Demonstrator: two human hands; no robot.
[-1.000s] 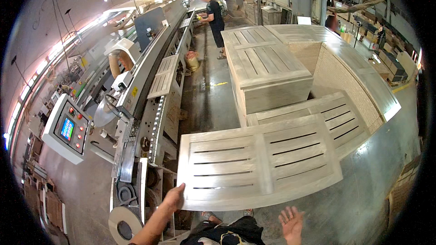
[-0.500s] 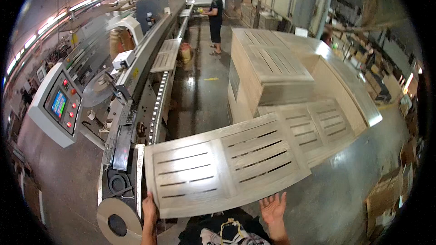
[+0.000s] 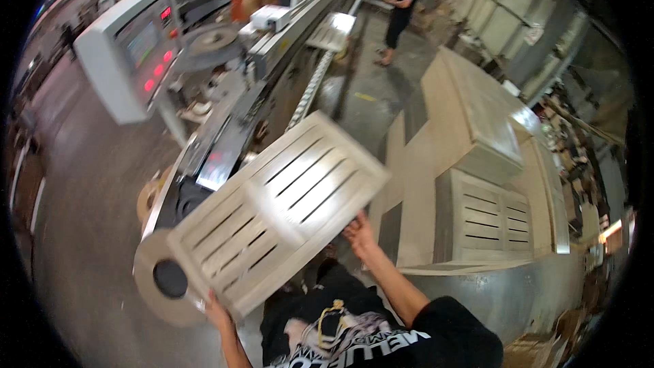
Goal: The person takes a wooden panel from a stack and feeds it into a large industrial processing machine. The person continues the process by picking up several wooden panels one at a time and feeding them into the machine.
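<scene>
A pale wood-look panel [image 3: 262, 194] with two sets of long slots is held tilted in front of me, over the near end of a long machine. My left hand [image 3: 219, 312] is closed on its near left corner, with the fingers partly hidden by the panel. On the panel's right edge, my right hand [image 3: 361, 235] grips with the thumb side showing and the other fingers partly under it. A large roll of tan banding [image 3: 151, 300] lies beside the panel's left end, close to my left hand.
A grey control box [image 3: 112, 61] with a screen and red-lit buttons stands left of the machine rail [image 3: 303, 17]. Another slotted panel [image 3: 337, 27] lies farther along it. At right rise stacked panels [image 3: 436, 146], with slotted ones [image 3: 496, 208] on a lower level. A person [image 3: 403, 13] stands far off.
The slotted panel has come away from the stack at right and swung up toward the machine. My right hand, spread open before, now grips its edge. The view has turned.
</scene>
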